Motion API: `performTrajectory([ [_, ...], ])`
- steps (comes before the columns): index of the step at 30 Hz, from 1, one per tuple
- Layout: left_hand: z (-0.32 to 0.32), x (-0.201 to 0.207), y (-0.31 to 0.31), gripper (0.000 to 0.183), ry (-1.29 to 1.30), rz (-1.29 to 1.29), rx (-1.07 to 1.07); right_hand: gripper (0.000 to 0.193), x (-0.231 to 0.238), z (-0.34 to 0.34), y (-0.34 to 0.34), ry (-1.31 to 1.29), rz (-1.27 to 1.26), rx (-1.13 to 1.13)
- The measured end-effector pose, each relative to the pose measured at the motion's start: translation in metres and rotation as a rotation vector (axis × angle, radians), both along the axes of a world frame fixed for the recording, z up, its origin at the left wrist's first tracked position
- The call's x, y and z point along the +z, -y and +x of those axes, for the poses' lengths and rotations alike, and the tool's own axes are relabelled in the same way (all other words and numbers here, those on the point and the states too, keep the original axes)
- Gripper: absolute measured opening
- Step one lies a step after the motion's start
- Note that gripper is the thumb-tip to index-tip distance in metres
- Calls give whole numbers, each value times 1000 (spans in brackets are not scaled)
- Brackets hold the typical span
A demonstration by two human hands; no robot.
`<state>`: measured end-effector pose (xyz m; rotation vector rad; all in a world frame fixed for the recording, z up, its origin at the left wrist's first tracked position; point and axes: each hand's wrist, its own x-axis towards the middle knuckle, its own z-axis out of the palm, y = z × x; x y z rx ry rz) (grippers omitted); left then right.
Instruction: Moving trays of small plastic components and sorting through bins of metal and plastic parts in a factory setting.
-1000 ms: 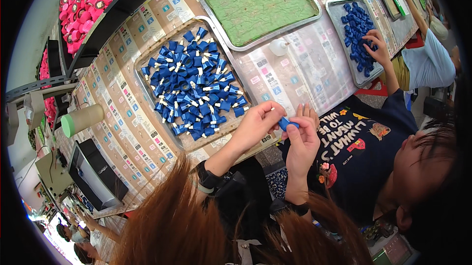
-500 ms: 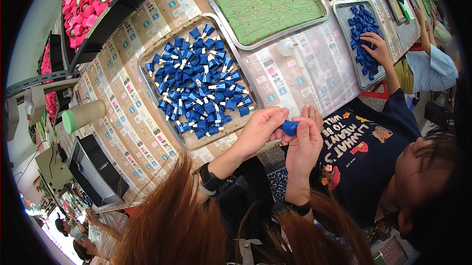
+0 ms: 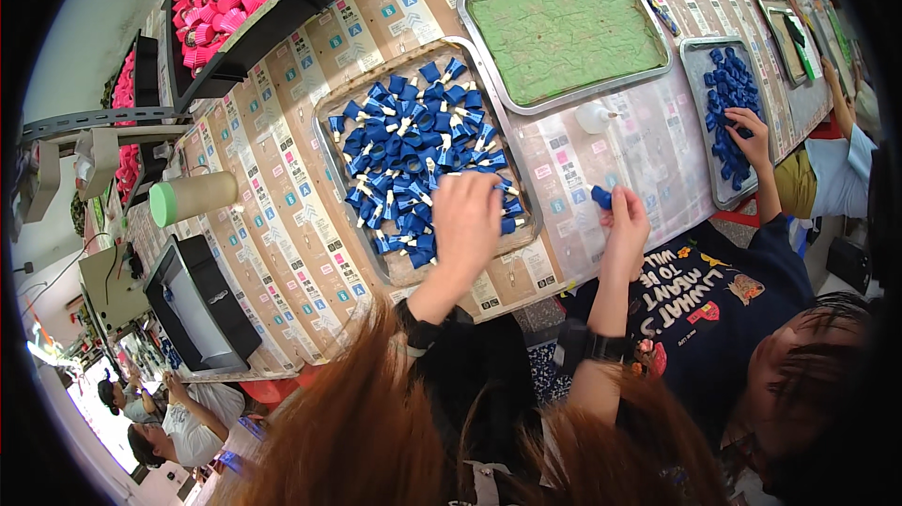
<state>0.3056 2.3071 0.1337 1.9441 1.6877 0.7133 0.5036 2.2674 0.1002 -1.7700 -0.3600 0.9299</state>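
My right hand [image 3: 628,224] pinches a small blue folded piece [image 3: 601,196] between thumb and fingers, above the table's right part. My left hand [image 3: 467,224] reaches into the near right side of a shallow metal tray [image 3: 365,252]. Its fingers bend downward and their tips are hidden among the blue pieces [image 3: 399,144] heaped there, many with white ends sticking out. Whether it grips one cannot be seen. A small white squeeze bottle [image 3: 594,118] with a thin tip stands beyond my right hand.
A tray with a green sheet [image 3: 568,31] lies beyond. At right, a co-worker's hand [image 3: 749,135] is in another tray [image 3: 723,191] of blue pieces. To the left are a green-lidded jar [image 3: 197,198], a black bin [image 3: 193,304] and a crate [image 3: 258,50] of pink pieces.
My hands, together around a blue piece before, have parted. The left has moved over to the tray of blue pieces; the right has moved rightward and up with a blue piece. The view has shifted.
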Motion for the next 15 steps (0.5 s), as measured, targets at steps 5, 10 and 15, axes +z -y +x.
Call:
performTrajectory([
  [5,-15,-5,-15,19,-141,59,-80,20,-32,22,-28,331,-17,22],
  [10,-17,-14,-13,19,-194,5,-196,21,-32,27,-31,694,-146,102],
  [15,-24,-9,-8,14,66,-23,-147,24,-14,14,-34,704,-77,135],
])
